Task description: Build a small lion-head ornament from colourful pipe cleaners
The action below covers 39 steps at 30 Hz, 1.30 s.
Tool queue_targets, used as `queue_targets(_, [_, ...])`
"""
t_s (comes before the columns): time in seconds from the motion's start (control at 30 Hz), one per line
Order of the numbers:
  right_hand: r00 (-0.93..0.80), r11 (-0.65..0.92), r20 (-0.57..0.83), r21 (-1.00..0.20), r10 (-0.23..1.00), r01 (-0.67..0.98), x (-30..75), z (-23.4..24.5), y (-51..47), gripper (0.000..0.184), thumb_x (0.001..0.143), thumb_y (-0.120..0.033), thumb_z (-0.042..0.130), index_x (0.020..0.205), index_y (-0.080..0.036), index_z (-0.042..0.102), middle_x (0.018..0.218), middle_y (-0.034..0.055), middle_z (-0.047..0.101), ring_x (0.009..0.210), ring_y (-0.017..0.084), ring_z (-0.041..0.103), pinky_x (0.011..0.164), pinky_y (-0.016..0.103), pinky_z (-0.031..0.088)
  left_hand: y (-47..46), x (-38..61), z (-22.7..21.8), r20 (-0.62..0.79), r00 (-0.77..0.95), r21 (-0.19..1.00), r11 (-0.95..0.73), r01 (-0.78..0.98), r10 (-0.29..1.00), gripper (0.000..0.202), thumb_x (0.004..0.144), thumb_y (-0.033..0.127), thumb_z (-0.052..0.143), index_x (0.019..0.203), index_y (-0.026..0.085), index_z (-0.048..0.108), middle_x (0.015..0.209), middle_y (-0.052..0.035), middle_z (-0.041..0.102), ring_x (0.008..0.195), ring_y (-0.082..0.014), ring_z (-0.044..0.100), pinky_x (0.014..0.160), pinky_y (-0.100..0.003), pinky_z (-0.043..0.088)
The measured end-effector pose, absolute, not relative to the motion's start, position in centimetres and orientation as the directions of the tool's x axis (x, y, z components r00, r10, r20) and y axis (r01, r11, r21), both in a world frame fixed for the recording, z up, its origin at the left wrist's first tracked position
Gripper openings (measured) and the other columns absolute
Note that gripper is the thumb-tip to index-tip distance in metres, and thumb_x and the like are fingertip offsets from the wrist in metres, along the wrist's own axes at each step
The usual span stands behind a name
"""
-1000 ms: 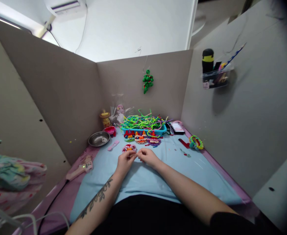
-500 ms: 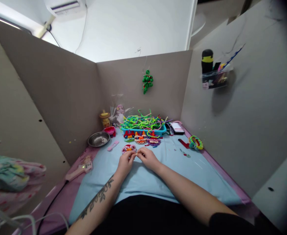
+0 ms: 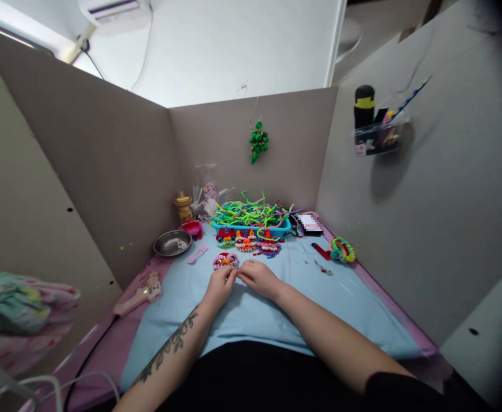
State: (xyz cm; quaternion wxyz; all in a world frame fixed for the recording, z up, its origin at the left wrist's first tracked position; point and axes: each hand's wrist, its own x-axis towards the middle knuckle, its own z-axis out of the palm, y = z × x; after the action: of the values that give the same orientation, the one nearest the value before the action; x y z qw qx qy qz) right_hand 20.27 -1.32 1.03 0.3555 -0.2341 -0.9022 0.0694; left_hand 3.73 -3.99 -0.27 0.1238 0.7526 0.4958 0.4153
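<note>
My left hand and my right hand meet over the light blue cloth, fingertips pinched close together. Whatever they pinch is too small and too covered by the fingers to name. Just beyond my left fingers lies a pink and red fuzzy figure with eyes and an orange middle. Behind it stand several similar colourful fuzzy figures in a row. At their back is a blue basket heaped with bright fuzzy stems, mostly green.
On the left are a metal bowl with small pale bits, a pink clip-shaped piece and a pink glue gun with a black cord. Rightward lie a red tool, a yellow-green ring bundle and a phone. Grey partitions surround the table.
My fingertips stay together in nearly the same spot. The right hand has turned slightly, its fingers curling more over the pinch. The figures and tools lie where they were.
</note>
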Motion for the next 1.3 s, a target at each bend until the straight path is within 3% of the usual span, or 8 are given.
queue_targets(0.13, [-0.616, 0.857, 0.597, -0.374, 0.514, 0.353, 20.3, 1.0, -1.4, 0.015, 0.085, -0.021, 0.047, 0.078, -0.018, 0.06, 0.077, 0.0052, 0.06, 0.075, 0.016, 0.053, 0.07, 0.028, 0.041, -4.1, 3.7, -0.2, 0.506, 0.134, 0.634, -0.473, 0.611, 0.852, 0.025, 0.084, 0.027, 0.042, 0.069, 0.017, 0.059, 0.068, -0.0033, 0.061, 0.066, -0.0156, 0.055, 0.062, -0.024, 0.04])
queue_targets(0.2, [-0.532, 0.789, 0.586, -0.509, 0.611, 0.345, 20.3, 1.0, -1.4, 0.011, 0.081, -0.024, 0.054, 0.088, -0.018, 0.061, 0.081, 0.0048, 0.06, 0.072, 0.015, 0.054, 0.068, 0.027, 0.043, -4.1, 3.6, -0.1, 0.506, 0.078, 0.686, -0.456, 0.567, 0.859, 0.023, 0.083, 0.029, 0.044, 0.073, 0.017, 0.06, 0.07, -0.0032, 0.062, 0.066, -0.0154, 0.055, 0.062, -0.024, 0.041])
queue_targets(0.3, [-0.398, 0.647, 0.524, -0.699, 0.753, 0.304, 20.3, 0.9, -1.2, 0.026, 0.075, -0.027, 0.061, 0.099, -0.017, 0.059, 0.084, 0.0043, 0.062, 0.067, 0.014, 0.056, 0.064, 0.026, 0.045, -4.1, 3.6, 0.1, 0.475, -0.008, 0.777, -0.416, 0.473, 0.88, 0.019, 0.081, 0.03, 0.047, 0.079, 0.017, 0.061, 0.073, -0.0034, 0.063, 0.065, -0.015, 0.056, 0.06, -0.024, 0.043])
queue_targets(0.5, [-0.335, 0.419, 0.365, -0.902, 0.869, 0.105, 20.4, 1.0, -0.8, 0.021, 0.073, -0.027, 0.057, 0.09, -0.016, 0.061, 0.072, 0.0024, 0.065, 0.064, 0.015, 0.06, 0.063, 0.028, 0.047, -3.7, 3.4, -0.3, 0.394, -0.026, 0.871, -0.364, 0.33, 0.919, 0.02, 0.078, 0.03, 0.052, 0.087, 0.016, 0.063, 0.07, -0.0031, 0.064, 0.062, -0.0147, 0.058, 0.056, -0.024, 0.045])
queue_targets(0.8, [-0.269, 0.421, 0.392, -0.906, 0.88, 0.056, 20.4, 0.8, -0.5, 0.016, 0.068, -0.027, 0.062, 0.079, -0.016, 0.063, 0.072, 0.0019, 0.065, 0.067, 0.015, 0.06, 0.065, 0.028, 0.047, -3.4, 3.4, -0.4, 0.362, -0.074, 0.926, -0.35, 0.141, 0.929, 0.028, 0.075, 0.035, 0.058, 0.094, 0.015, 0.06, 0.08, -0.0053, 0.066, 0.069, -0.0157, 0.062, 0.06, -0.025, 0.048])
queue_targets(0.97, [-0.264, 0.419, 0.386, -0.904, 0.884, 0.081, 20.3, 0.8, -0.4, 0.019, 0.066, -0.026, 0.063, 0.081, -0.015, 0.062, 0.075, 0.0034, 0.066, 0.069, 0.016, 0.061, 0.064, 0.028, 0.048, -3.5, 3.3, -0.1, 0.361, -0.114, 0.92, -0.333, 0.207, 0.926, 0.024, 0.074, 0.034, 0.058, 0.087, 0.015, 0.063, 0.07, -0.0028, 0.065, 0.062, -0.0137, 0.059, 0.06, -0.025, 0.048])
queue_targets(1.13, [-0.332, 0.307, 0.262, -0.947, 0.906, 0.09, 20.0, 0.7, -0.7, 0.02, 0.07, -0.029, 0.059, 0.083, -0.014, 0.062, 0.062, 0.0006, 0.063, 0.056, 0.014, 0.059, 0.052, 0.025, 0.046, -3.7, 3.3, 0.0, 0.358, -0.123, 0.917, -0.324, 0.231, 0.926, 0.024, 0.073, 0.034, 0.058, 0.087, 0.015, 0.064, 0.075, -0.0043, 0.068, 0.067, -0.016, 0.063, 0.064, -0.027, 0.051])
queue_targets(1.3, [-0.288, 0.422, 0.369, -0.894, 0.884, 0.149, 20.0, 1.0, -0.9, 0.009, 0.068, -0.022, 0.058, 0.07, -0.015, 0.063, 0.06, -0.0004, 0.061, 0.056, 0.012, 0.055, 0.055, 0.023, 0.043, -3.7, 3.1, 0.1, 0.359, -0.117, 0.915, -0.325, 0.24, 0.926, 0.023, 0.074, 0.032, 0.058, 0.085, 0.014, 0.066, 0.07, -0.0039, 0.068, 0.065, -0.0163, 0.063, 0.061, -0.027, 0.05])
